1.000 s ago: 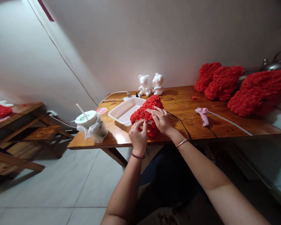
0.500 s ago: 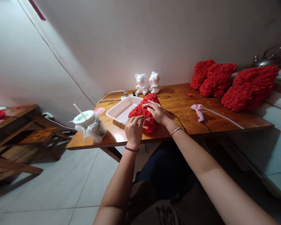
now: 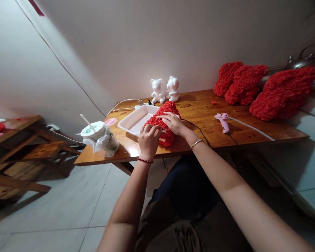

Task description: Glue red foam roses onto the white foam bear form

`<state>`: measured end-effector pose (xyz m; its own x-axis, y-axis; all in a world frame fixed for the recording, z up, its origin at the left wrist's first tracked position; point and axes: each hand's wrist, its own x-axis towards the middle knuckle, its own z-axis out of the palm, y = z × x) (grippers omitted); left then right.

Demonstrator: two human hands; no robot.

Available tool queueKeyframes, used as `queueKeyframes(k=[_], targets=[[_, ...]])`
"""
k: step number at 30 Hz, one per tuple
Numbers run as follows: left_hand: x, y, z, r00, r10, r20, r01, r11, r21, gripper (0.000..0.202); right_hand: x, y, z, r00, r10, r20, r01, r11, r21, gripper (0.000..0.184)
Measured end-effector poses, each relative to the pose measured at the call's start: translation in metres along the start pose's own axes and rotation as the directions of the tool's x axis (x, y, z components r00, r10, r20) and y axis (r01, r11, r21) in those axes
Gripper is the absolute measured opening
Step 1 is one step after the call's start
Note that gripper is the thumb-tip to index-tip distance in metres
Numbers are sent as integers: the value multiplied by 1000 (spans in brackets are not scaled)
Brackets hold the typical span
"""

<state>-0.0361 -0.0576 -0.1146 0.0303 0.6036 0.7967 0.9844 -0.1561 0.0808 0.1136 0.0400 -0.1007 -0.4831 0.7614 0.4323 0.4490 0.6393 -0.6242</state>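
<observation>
A bear-like figure covered in small red artificial roses [image 3: 170,105] lies near the table's front edge, with pale patches showing on its near side. My left hand [image 3: 148,140], with a dark red bead bracelet at the wrist, presses bent, pinched fingers against the figure's left front. Whether a loose rose is between those fingertips is hidden. Across the top right of the figure rests my right hand [image 3: 174,125], fingers stretched out flat and a metal bangle on the wrist. A white plastic tray [image 3: 128,125] sits just behind and left of the figure.
Two white foam bears [image 3: 157,91] stand by the wall beside a power strip [image 3: 144,106]. To the right are a pink glue gun [image 3: 222,122] with a long glue stick and several red rose bears [image 3: 280,92]. A bagged drink cup [image 3: 101,139] occupies the left corner.
The view has shifted slightly. Both hands stay on the rose figure in nearly the same pose, the left fingers slightly more bunched.
</observation>
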Motion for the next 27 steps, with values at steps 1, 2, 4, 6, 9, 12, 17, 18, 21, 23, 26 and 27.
queueKeyframes(k=[1, 2, 4, 6, 9, 12, 17, 18, 21, 23, 26, 27], targets=[[1, 1, -1, 1000, -11, 25, 11, 1000, 9, 13, 0, -1, 0, 1000, 8, 1, -8, 1000, -3, 42], [2, 2, -3, 998, -21, 52, 20, 1000, 18, 13, 1, -2, 1, 1000, 16, 2, -16, 1000, -6, 41], [4, 5, -7, 993, -34, 111, 30, 999, 41, 14, 1, -3, 1, 1000, 29, 5, -29, 1000, -13, 41], [8, 9, -12, 987, -26, 157, 15, 997, 72, 16, 1, -2, 2, 999, 40, 5, -40, 999, -19, 41], [15, 14, -18, 979, 4, 205, -28, 993, 111, 16, 1, 0, 3, 999, 32, -3, -32, 999, -15, 42], [23, 14, -21, 971, 37, 236, -59, 994, 89, 16, 1, 3, 3, 1000, 6, 1, -6, 1000, -10, 42], [22, 6, -18, 977, 48, 209, -42, 999, -31, 19, 1, 10, 1, 1000, -16, -11, 15, 1000, -11, 42], [20, 5, -17, 980, 33, 199, -21, 998, -62, 18, 0, 11, 1, 1000, -17, -20, 17, 1000, -10, 42], [11, 2, -15, 984, -23, 179, 49, 989, -143, 15, -1, 13, 1, 999, -16, -38, 16, 1000, 7, 42], [7, 1, -13, 987, -41, 157, 68, 984, -167, 14, -2, 13, 1, 999, -15, -38, 16, 1000, 24, 42], [3, 1, -8, 995, -39, 89, 54, 983, -177, 13, -3, 10, 1, 999, 3, -44, -2, 1000, 25, 42], [2, 1, -6, 997, -37, 70, 49, 983, -175, 12, -3, 10, 1, 999, 11, -44, -11, 1000, 19, 42]])
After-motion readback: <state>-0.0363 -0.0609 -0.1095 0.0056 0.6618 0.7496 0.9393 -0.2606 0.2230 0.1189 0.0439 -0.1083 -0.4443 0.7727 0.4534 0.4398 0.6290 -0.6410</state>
